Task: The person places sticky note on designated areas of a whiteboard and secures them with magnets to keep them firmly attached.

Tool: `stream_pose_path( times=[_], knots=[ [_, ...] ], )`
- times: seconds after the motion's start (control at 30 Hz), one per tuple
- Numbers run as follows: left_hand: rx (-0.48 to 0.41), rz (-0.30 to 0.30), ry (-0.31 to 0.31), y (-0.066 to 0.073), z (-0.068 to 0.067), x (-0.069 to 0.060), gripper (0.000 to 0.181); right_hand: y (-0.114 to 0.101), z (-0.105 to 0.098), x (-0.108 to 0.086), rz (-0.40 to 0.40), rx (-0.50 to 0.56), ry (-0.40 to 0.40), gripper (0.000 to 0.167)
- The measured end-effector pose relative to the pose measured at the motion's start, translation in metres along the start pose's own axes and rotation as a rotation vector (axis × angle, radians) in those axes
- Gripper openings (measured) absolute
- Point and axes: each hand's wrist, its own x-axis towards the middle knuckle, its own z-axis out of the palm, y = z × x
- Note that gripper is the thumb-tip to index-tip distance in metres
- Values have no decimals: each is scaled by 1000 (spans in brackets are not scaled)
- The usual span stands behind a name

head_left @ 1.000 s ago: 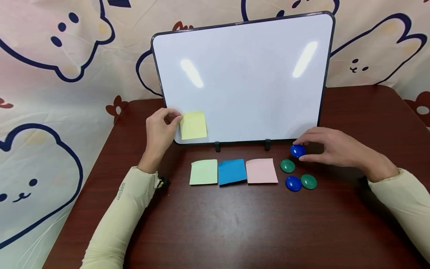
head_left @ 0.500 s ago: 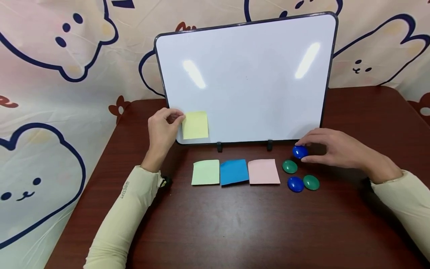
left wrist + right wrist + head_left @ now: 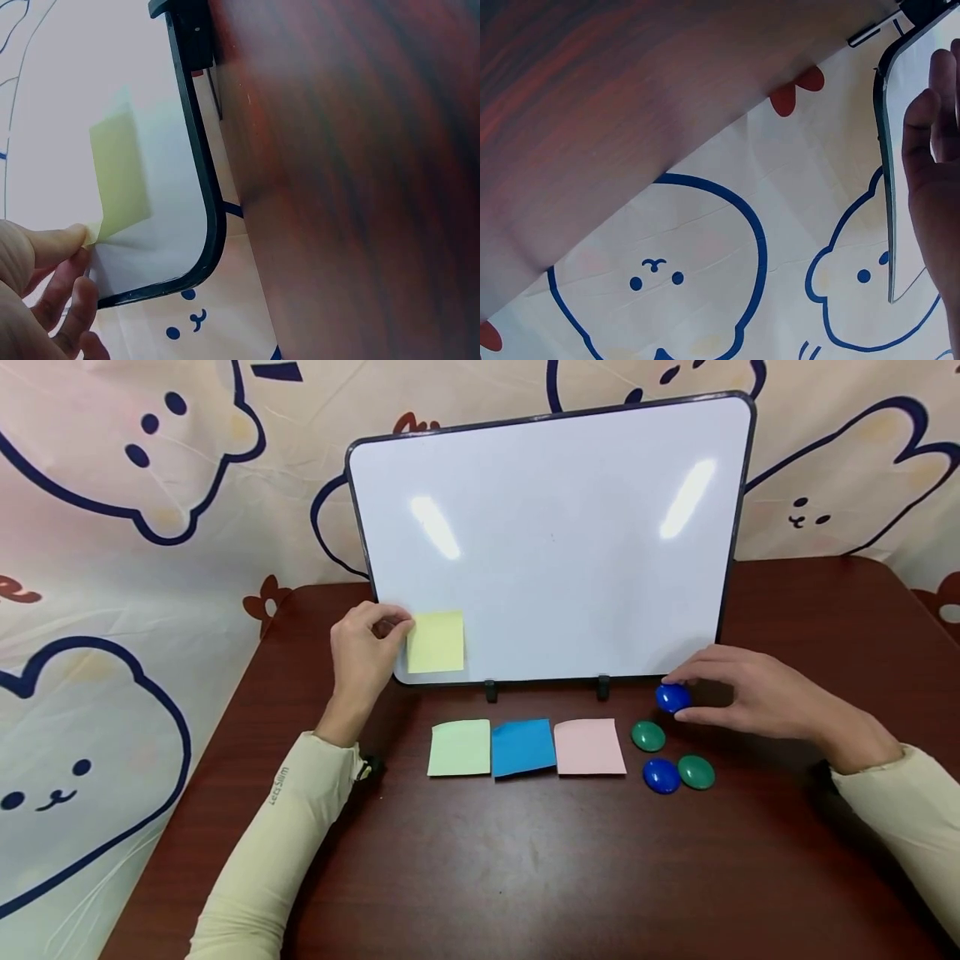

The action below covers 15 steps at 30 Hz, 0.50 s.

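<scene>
In the head view my left hand (image 3: 363, 647) pinches the left edge of a yellow sticky note (image 3: 437, 643) between thumb and fingers. The note lies over the lower left corner of the whiteboard (image 3: 555, 552); in the left wrist view its pinched corner (image 3: 94, 231) lifts off the board. My right hand (image 3: 757, 697) holds a round blue magnet (image 3: 672, 697) between thumb and fingertips, just below the board's lower right corner. The right wrist view shows part of that hand (image 3: 934, 165) but not the magnet.
Green (image 3: 460, 748), blue (image 3: 523, 748) and pink (image 3: 589, 747) sticky notes lie in a row before the board. Right of them are two green magnets (image 3: 648, 737) and another blue magnet (image 3: 662, 776). Black feet (image 3: 491, 691) support the board on the brown table (image 3: 510, 868).
The head view shifts slightly. Both hands keep their places, the left at the yellow note and the right at the blue magnet.
</scene>
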Motion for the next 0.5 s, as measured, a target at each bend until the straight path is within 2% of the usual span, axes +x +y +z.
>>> stream_pose_path(
  times=[0.27, 0.5],
  knots=[
    [-3, -4, -7, 1, 2, 1, 9, 1, 1, 4, -81, -45, 64, 51],
    [12, 6, 1, 1, 0, -1, 9, 2, 5, 11, -141, -54, 83, 53]
  ],
)
